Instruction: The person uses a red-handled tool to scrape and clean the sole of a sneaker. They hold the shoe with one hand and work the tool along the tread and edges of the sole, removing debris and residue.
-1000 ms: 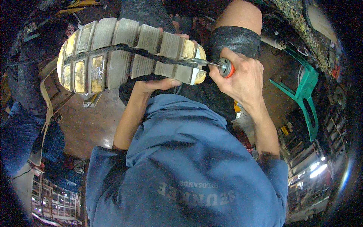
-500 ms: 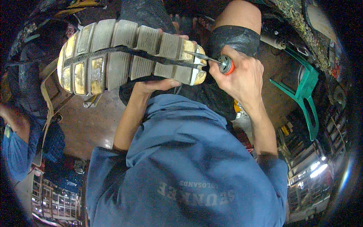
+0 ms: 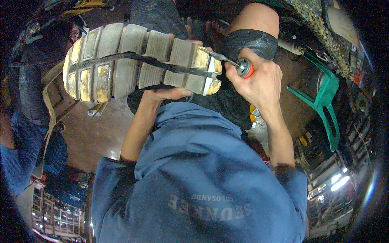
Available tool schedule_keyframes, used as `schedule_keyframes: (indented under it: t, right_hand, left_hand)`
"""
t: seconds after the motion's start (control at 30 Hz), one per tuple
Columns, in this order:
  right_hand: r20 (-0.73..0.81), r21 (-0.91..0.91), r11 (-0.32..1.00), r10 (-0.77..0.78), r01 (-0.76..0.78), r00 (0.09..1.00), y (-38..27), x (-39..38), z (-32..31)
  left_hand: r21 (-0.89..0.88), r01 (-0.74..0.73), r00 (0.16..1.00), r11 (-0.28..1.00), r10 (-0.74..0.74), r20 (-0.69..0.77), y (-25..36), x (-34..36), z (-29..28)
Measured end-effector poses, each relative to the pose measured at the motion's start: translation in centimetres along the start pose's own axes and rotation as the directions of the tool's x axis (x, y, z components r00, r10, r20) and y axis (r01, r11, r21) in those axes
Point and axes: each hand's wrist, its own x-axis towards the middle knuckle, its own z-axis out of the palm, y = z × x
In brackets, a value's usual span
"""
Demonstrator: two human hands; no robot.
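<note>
A shoe [image 3: 131,40] lies sole up in front of me, its toe-to-heel length running left to right. The sole has grey ribbed blocks, a dark groove along the middle and worn yellowish patches at both ends. From beneath, my left hand [image 3: 168,94] grips it, thumb along the near edge and fingertips showing at the far edge. My right hand [image 3: 261,79] is closed around an awl-like tool [image 3: 219,56] with a narrow metal shaft and a round grey-and-red handle end. The shaft lies against the right end of the sole, over a yellowed block; its exact contact is unclear.
My bent knee [image 3: 255,22] rises beyond the right hand. A green plastic stool or chair frame [image 3: 324,95] stands at right. Another person's blue sleeve [image 3: 18,150] shows at far left, near a tan strap [image 3: 50,105]. A rough-edged board [image 3: 326,30] crosses the upper right.
The shoe's right end has shifted slightly toward me. The tool's shaft has turned and its tip sits a little farther out on the sole. Another person's arm at left has moved down.
</note>
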Motion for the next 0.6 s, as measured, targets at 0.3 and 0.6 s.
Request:
schedule_keyframes:
  t: [0.3, 0.6]
  right_hand:
    - [-0.010, 0.010, 1.000, -0.018, 0.018, 1.000, -0.2, 0.1, 0.2]
    - [0.047, 0.018, 0.999, -0.043, 0.043, 0.998, -0.1, -0.1, 0.0]
  left_hand:
    - [-0.052, -0.034, 0.999, 0.998, 0.035, 0.015, -0.6, -0.5, -0.2]
    - [-0.115, 0.122, 0.990, 0.986, -0.129, -0.059, -0.5, -0.3, -0.9]
